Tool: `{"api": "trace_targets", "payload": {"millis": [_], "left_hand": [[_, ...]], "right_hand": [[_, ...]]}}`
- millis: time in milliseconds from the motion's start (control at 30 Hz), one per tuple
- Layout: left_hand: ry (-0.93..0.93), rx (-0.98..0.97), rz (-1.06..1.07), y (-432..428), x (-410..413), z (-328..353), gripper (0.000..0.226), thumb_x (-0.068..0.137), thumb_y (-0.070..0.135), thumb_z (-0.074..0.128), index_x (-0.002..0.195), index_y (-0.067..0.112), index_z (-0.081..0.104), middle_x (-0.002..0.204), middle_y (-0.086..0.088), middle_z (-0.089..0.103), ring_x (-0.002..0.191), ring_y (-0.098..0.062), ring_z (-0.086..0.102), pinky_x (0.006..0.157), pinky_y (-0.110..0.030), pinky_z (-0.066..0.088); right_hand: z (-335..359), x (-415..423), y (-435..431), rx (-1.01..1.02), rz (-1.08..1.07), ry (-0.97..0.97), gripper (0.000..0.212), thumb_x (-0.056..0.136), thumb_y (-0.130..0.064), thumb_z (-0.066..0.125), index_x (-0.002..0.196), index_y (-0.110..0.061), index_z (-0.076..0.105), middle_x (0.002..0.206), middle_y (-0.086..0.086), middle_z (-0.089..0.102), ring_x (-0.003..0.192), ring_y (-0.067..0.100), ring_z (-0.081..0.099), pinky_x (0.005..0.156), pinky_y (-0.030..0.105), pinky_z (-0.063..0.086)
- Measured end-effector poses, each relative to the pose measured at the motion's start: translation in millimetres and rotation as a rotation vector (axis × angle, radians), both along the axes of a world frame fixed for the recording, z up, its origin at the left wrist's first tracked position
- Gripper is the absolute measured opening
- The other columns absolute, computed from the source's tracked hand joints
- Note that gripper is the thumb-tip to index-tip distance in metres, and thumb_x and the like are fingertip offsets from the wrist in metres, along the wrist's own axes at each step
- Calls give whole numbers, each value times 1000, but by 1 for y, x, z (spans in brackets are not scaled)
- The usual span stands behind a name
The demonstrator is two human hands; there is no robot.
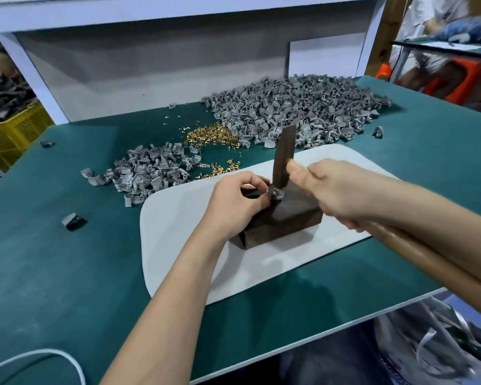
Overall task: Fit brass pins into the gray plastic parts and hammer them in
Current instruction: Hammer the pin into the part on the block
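Note:
My left hand (pixel 238 200) pinches a small gray plastic part (pixel 276 194) on top of a dark metal block (pixel 289 218) that stands on a white mat (pixel 178 232). My right hand (pixel 342 190) grips the wooden handle of a hammer (pixel 283 155). The hammer's dark head points down, with its face on the part. Loose brass pins (pixel 211 136) lie in a heap behind the mat. A large pile of gray parts (pixel 294 107) fills the back right of the green table, and a smaller pile (pixel 147 173) lies to the left of the mat.
Single gray parts (pixel 73 220) (pixel 378 132) lie scattered on the green table (pixel 53 259). A white cable (pixel 39 357) curves at the near left corner. A yellow crate (pixel 14 134) stands at the far left. Another person (pixel 439 37) sits at the back right.

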State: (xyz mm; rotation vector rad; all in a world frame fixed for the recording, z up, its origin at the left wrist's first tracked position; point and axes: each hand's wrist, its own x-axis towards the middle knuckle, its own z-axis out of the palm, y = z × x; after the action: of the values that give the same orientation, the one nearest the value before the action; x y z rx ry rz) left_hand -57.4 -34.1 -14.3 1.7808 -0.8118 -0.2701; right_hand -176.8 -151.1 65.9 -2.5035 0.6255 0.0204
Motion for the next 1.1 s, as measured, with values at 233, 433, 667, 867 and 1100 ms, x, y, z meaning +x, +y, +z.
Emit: {"api": "trace_targets", "payload": {"millis": [233,433,667,867,1100], "left_hand": [[5,-8,3,0,0,0,26,78,-4,70,67,17,59,92,1,68,75,-11,63,72,-20,50],[28,-9,13,0,-1,0,28,79,-4,70,66,18,59,84,8,67,66,0,61,65,-14,48],[16,-4,15,-1,-2,1,23,79,-2,70,68,16,60,94,-1,69,75,-10,63,71,-17,50],[0,12,16,-1,-2,2,27,78,-2,71,66,19,60,97,-2,69,81,-16,65,80,-23,51],[4,6,59,-2,-3,1,21,77,6,71,63,20,66,96,2,70,89,-11,66,87,-26,50]], "right_hand": [[-1,-5,5,-46,-1,10,47,98,-51,30,70,-15,41,43,11,49,22,20,39,34,23,38],[3,-3,10,-57,12,22,44,99,-47,30,74,-14,44,71,13,60,26,22,43,32,21,36],[1,-4,8,-95,19,3,41,100,-45,31,65,-23,33,53,15,52,24,22,42,33,21,36],[-4,-1,-3,-13,18,-4,42,100,-44,32,67,-20,36,50,11,48,21,18,38,30,20,34],[-18,15,-46,36,-167,-200,41,97,-39,41,73,-7,48,42,5,47,26,19,44,29,19,33]]}}
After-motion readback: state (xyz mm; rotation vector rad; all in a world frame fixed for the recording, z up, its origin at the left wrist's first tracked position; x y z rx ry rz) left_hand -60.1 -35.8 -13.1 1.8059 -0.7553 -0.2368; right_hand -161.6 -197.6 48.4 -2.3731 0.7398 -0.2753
